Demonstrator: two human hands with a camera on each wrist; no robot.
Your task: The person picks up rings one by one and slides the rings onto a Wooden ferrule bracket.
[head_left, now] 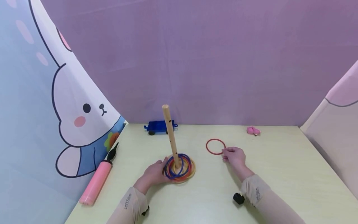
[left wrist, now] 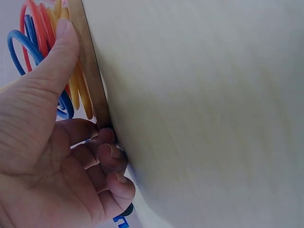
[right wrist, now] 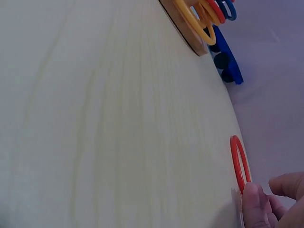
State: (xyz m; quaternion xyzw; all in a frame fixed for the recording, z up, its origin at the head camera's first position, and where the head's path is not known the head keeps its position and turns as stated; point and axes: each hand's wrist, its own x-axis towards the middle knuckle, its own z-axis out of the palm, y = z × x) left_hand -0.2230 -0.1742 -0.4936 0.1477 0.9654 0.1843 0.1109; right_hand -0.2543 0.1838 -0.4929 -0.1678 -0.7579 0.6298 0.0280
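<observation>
A wooden ring-toss stand (head_left: 171, 137) has an upright peg with dark dots and a flat base, its edge showing in the left wrist view. Several blue, red and yellow rings (head_left: 186, 177) lie stacked around the foot of the peg. My left hand (head_left: 155, 172) grips the base (left wrist: 90, 61) from the left, thumb on top beside the rings and fingers curled at its edge. Off to the right, a red ring (head_left: 207, 147) lies nearly flat at the table. My right hand (head_left: 235, 158) pinches its near right edge between thumb and fingertips.
Behind the stand is a blue toy wagon (head_left: 156, 126) with dark wheels. A pink hand pump (head_left: 96, 183) with a black nozzle lies along the table's left edge. Toward the back right sits a small pink object (head_left: 253, 130). A purple cloth (head_left: 223, 62) hangs behind the table.
</observation>
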